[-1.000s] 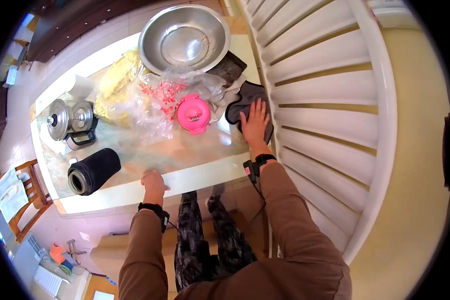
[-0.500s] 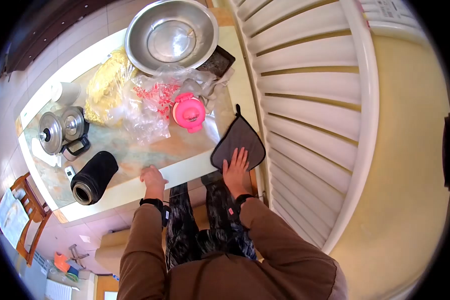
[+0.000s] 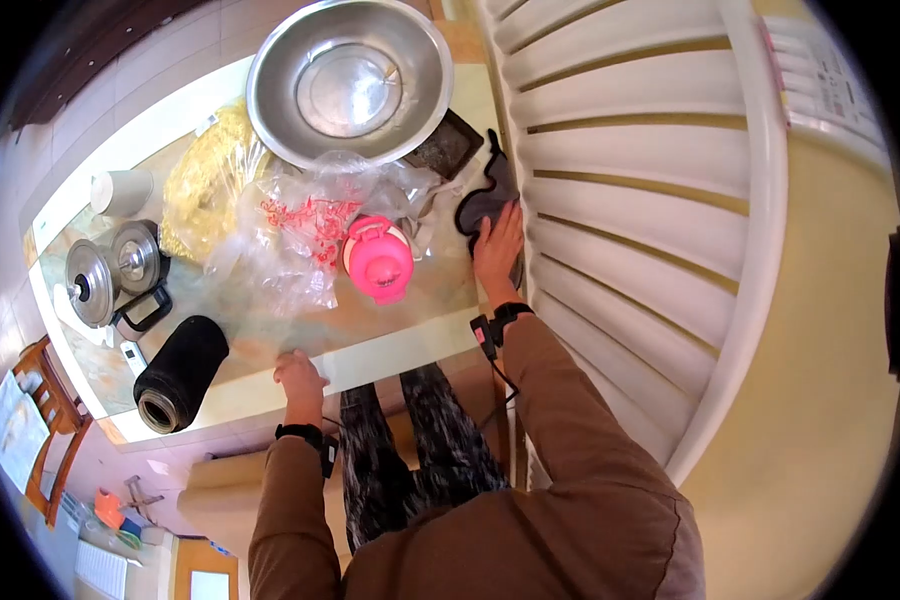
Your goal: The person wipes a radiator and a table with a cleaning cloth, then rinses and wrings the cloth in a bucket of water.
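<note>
My right hand [image 3: 500,248] lies with straight fingers along the right side of a dark grey pot holder [image 3: 477,208]. Bunched into folds, the pot holder sits against the table's right edge, its hanging loop pointing away from me; part of it is under the hand. My left hand [image 3: 300,380] rests on the pale table border [image 3: 370,362] in front of me, its fingers curled in with nothing visible in them. A pink-lidded bottle [image 3: 380,265] stands between the two hands, farther in, touching neither.
A large steel basin [image 3: 425,85] stands at the back, beside a dark tray [image 3: 448,148]. Clear plastic bags [image 3: 270,250] and a yellow bundle [image 3: 205,185] lie mid-table. At left are a glass kettle [image 3: 110,275], a white cup [image 3: 120,192] and a black cylinder [image 3: 182,370]. A white radiator [image 3: 640,160] borders the right.
My right hand has moved away from me and slightly right, pushing the pot holder, which was flat and is now bunched near the radiator. My left hand stays on the table edge.
</note>
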### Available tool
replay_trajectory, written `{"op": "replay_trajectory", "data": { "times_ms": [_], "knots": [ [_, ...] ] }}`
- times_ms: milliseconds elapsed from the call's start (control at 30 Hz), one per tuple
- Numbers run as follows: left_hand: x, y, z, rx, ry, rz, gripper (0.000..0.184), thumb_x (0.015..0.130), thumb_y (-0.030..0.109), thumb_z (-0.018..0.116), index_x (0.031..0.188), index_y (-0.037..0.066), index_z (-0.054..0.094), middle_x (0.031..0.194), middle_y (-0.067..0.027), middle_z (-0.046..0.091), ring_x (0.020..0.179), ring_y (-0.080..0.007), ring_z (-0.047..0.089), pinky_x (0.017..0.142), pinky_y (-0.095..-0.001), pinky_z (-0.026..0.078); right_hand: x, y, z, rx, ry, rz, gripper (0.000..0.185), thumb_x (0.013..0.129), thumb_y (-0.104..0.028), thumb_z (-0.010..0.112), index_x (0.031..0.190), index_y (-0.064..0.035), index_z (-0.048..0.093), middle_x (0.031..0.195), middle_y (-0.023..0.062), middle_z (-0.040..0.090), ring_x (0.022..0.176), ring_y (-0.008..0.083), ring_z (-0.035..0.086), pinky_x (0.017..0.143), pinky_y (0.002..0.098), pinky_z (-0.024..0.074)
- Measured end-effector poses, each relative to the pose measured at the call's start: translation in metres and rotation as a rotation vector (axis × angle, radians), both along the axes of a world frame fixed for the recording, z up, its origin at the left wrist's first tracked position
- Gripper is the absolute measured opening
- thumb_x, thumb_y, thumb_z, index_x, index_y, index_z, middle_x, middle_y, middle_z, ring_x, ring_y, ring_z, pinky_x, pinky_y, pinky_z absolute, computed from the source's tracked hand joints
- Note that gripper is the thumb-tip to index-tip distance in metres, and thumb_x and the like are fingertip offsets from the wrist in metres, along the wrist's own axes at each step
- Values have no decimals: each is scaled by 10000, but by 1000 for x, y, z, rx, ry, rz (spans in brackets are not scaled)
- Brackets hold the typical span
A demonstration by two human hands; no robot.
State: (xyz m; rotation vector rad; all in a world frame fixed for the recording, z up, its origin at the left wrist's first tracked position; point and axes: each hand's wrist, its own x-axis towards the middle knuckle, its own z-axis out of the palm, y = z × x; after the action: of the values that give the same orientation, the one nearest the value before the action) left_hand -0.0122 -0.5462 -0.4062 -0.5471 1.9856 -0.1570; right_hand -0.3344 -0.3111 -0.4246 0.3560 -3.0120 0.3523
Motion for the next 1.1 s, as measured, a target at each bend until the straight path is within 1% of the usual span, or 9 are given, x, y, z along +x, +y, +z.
{"op": "replay_trajectory", "data": {
  "times_ms": [167,267,333,600,767,833,867,933,1100],
  "knots": [
    [2,0,4,-27,54,-57,816,537,685,708,1034,74,496,996,-140,538,861,-208,563,566,-328,471,-51,-12,-2,-208,-168,-228,453,960,-318,393,1246,27,461,1169,234,554,1055,416,519,884,463,414],
    [-4,0,10,-23,35,-45,801,531,688,709,1016,85,501,966,-127,537,847,-202,554,575,-334,467,-87,-22,21,-77,-471,-501,473,958,-353,391,1225,27,481,1141,250,565,1015,439,536,848,481,432],
    [-2,1,9,-36,20,-55,806,527,692,708,1020,90,499,959,-118,533,836,-205,549,585,-343,466,-102,-27,28,-117,-450,-440,496,950,-378,400,1237,20,474,1134,263,567,1007,448,541,846,480,437],
    [4,6,-6,-70,1,-21,830,518,687,718,1053,96,487,968,-109,527,882,-243,526,606,-381,465,-212,-92,121,-412,309,141,417,876,-55,464,1282,31,422,1292,238,459,1199,399,425,1010,419,340],
    [5,8,-10,-99,-67,-68,855,493,672,740,1077,100,489,992,-89,511,934,-217,501,607,-345,451,-296,-145,200,-237,717,529,461,799,11,483,1259,-14,457,1288,192,474,1214,355,421,1024,449,314],
    [7,8,-9,-99,-47,-62,829,503,674,734,1056,105,490,975,-97,520,920,-235,513,614,-375,460,-311,-162,228,147,862,609,422,786,-39,509,1207,-63,515,1254,122,514,1228,293,419,1037,488,285],
    [6,8,-10,-102,-24,-65,804,514,676,729,1035,111,491,958,-104,529,906,-253,524,622,-404,469,-316,-162,227,155,863,610,422,786,-39,509,1207,-63,515,1254,122,514,1228,293,419,1037,488,285],
    [6,9,-9,-98,-18,-62,799,513,672,732,1036,116,493,951,-100,531,903,-250,526,630,-407,468,-329,-156,220,775,661,562,344,802,-127,508,1138,-107,577,1218,59,541,1223,238,415,1050,504,247],
    [10,7,-13,-89,-22,-19,774,519,647,742,1035,126,495,962,-86,531,906,-246,529,649,-418,464,-321,-127,152,933,664,783,283,866,-182,454,1074,-102,629,1175,31,564,1200,207,431,1065,487,220]
  ]
}}
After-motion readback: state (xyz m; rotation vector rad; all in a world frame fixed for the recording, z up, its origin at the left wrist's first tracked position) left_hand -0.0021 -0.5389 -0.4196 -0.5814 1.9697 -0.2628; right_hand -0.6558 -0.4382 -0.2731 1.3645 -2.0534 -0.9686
